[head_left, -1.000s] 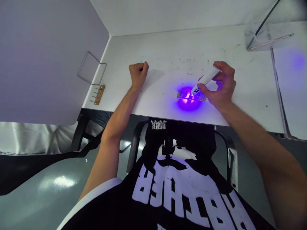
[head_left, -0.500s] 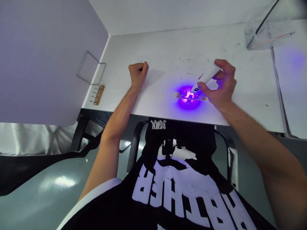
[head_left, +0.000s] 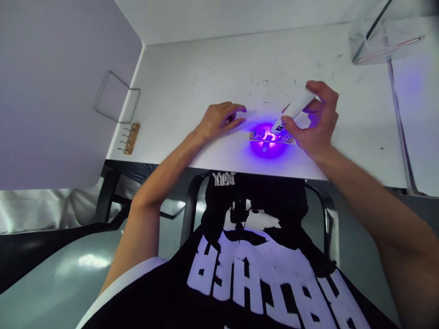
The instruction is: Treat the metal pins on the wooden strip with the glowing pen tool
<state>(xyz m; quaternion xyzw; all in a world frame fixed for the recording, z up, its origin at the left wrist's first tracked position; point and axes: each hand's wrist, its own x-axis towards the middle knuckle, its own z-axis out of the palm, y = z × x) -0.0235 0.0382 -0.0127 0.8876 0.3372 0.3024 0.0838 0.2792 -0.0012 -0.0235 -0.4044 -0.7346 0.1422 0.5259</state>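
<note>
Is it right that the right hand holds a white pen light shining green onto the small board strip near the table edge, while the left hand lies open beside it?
Not quite: the light is violet, not green. The head view shows the right hand holding the white pen light over the small board strip near the table edge, in a violet glow, with the left hand lying open beside it.

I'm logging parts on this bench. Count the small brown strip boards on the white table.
2. One strip board lies near the table's front edge in the violet glow, under the white pen light held in the right hand. The other board lies at the table's left edge, beside a wire loop.
</note>
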